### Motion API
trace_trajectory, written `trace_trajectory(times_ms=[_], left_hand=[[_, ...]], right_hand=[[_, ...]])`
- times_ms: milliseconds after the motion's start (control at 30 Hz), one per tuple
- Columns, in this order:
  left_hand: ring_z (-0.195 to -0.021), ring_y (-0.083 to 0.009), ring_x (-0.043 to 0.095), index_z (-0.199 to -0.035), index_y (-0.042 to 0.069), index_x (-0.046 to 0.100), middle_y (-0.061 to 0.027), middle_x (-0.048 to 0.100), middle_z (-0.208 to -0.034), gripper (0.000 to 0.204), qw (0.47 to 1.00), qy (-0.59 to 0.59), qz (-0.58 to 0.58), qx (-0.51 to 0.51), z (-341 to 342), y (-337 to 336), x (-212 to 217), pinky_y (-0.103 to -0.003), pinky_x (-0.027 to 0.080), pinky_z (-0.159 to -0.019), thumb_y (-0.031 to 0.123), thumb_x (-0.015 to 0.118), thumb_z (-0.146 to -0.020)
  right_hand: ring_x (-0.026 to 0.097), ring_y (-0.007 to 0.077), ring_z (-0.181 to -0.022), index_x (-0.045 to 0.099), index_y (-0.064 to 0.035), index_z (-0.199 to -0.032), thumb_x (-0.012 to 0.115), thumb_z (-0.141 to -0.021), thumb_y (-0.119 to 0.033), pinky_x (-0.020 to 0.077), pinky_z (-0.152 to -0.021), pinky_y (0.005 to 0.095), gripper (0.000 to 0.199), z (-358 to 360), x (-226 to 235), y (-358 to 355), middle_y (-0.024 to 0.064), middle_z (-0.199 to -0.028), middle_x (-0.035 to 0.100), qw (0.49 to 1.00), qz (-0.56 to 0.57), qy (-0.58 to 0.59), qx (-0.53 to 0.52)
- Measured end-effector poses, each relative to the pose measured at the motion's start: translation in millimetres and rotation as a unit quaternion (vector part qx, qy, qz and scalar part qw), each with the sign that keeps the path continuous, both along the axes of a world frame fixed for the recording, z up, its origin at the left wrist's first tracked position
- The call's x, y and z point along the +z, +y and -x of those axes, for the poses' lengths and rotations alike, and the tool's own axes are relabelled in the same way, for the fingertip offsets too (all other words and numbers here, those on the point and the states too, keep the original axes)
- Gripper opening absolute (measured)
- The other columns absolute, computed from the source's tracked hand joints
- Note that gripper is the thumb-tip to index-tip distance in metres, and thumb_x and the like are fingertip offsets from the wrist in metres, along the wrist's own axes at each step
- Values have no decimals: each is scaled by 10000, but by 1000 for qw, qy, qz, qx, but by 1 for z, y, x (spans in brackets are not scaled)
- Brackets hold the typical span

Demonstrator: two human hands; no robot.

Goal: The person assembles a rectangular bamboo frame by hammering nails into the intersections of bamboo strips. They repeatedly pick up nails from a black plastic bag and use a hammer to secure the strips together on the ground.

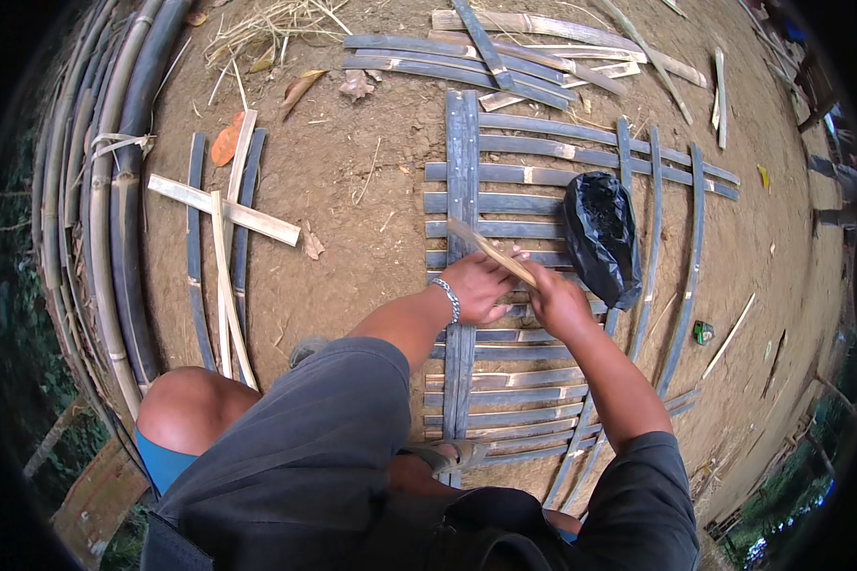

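Observation:
My right hand [559, 303] is closed round a short wooden stick [493, 252], which slants up and left over the slats. Its far end is blurred, and I cannot tell whether a head is fixed there. Just left of it, my left hand [481, 285] rests on a frame of split bamboo slats [524, 204], fingers apart; the stick partly covers them. A silver bracelet [448, 297] circles my left wrist. Beneath that hand runs a pair of dark upright bamboo strips [462, 152], crossing many horizontal slats and dotted with small shiny spots.
A black plastic bag [602, 233] lies open on the slats at the right. Loose split strips [224, 207] lie left, and more bamboo pieces [448, 65] lie beyond the frame. Long bamboo poles [105, 190] line the left edge. A small green object [703, 332] sits on the dirt.

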State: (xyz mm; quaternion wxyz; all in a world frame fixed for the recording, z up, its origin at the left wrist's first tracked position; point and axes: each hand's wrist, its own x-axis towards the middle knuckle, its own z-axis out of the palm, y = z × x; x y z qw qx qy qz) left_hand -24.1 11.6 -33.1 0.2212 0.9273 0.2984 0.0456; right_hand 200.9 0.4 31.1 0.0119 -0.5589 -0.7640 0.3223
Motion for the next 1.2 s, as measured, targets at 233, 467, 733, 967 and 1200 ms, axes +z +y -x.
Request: trace_trajectory(times_ms=[233, 467, 733, 967, 1200], left_hand=[[-1522, -280, 366, -1533, 101, 483, -138, 406, -1637, 716, 999, 22, -23, -7, 0, 2, 11, -491, 211, -1284, 532, 546, -965], [-1602, -309, 168, -1618, 93, 328, -175, 188, -1726, 795, 989, 119, 48, -76, -13, 14, 38, -523, 87, -1301, 606, 442, -1023], [-1487, -378, 377, -1499, 71, 501, -222, 394, -1606, 736, 898, 198, 120, -375, 58, 88, 91, -535, 289, -1227, 557, 603, -957], [-1142, -400, 661, -1234, 35, 694, -216, 687, -1264, 470, 934, 296, 142, -142, 100, 95, 78, -489, 523, -1004, 357, 734, -895], [-1115, -411, 639, -1181, 24, 681, -207, 649, -1214, 411, 987, 116, 85, 76, 99, 49, 38, -493, 521, -965, 303, 756, -888]], right_hand=[[663, 504, -1025, 510, -114, -1409, 644, -1000, -205, 543, -839, 539, 440, -14, 52, -51, 276, -1103, 701, 966, 56, 74, -240], [652, 509, -1033, 507, -130, -1428, 644, -995, -213, 532, -863, 547, 462, -63, 125, -237, 292, -1101, 691, 932, 143, -19, -333], [678, 456, -1018, 516, -184, -1425, 658, -967, -240, 540, -873, 542, 483, -25, 158, -398, 259, -1075, 705, 849, 280, -160, -419], [685, 459, -926, 522, -169, -1394, 652, -970, -223, 542, -825, 547, 447, 25, 203, -468, 242, -960, 710, 815, 257, -187, -485], [683, 454, -935, 543, -189, -1365, 650, -971, -213, 536, -818, 547, 410, 70, 203, -380, 235, -967, 711, 833, 239, -112, -486]])
